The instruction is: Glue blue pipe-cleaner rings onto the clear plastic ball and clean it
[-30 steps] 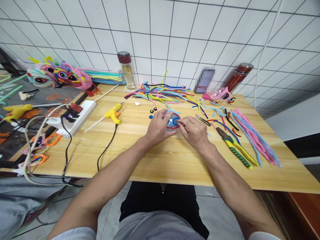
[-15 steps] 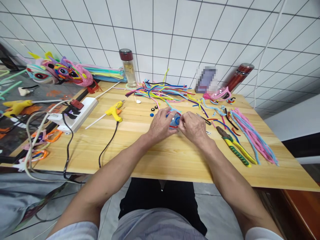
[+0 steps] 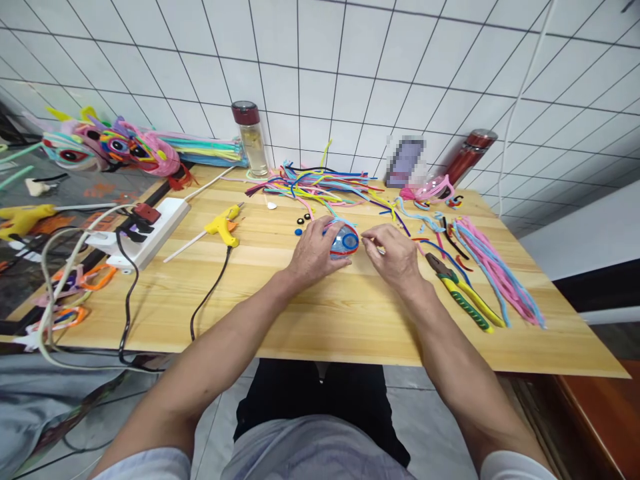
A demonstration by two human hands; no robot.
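My left hand (image 3: 315,252) is wrapped around the left side of a rounded, see-through bluish piece (image 3: 345,241). A blue ring shows on its right side, and a red strip runs along its lower edge. Just to the right, my right hand (image 3: 393,253) hovers a little apart from the piece with thumb and fingertips pinched together. Whatever sits in that pinch is too small to make out. Small black rings (image 3: 303,219) and a blue disc (image 3: 299,232) lie to the left of my left hand.
Pliers (image 3: 460,293) and pink and blue pipe cleaners (image 3: 500,273) lie at the right. Loose pipe cleaners (image 3: 320,183) pile up behind my hands. A yellow glue gun (image 3: 225,225), power strip (image 3: 155,233) and cords are at the left. Two bottles stand at the back, one clear (image 3: 251,140).
My right hand has drawn back to the right from the rounded piece, uncovering its blue ring. My left hand still holds the piece. The whole view has shifted slightly.
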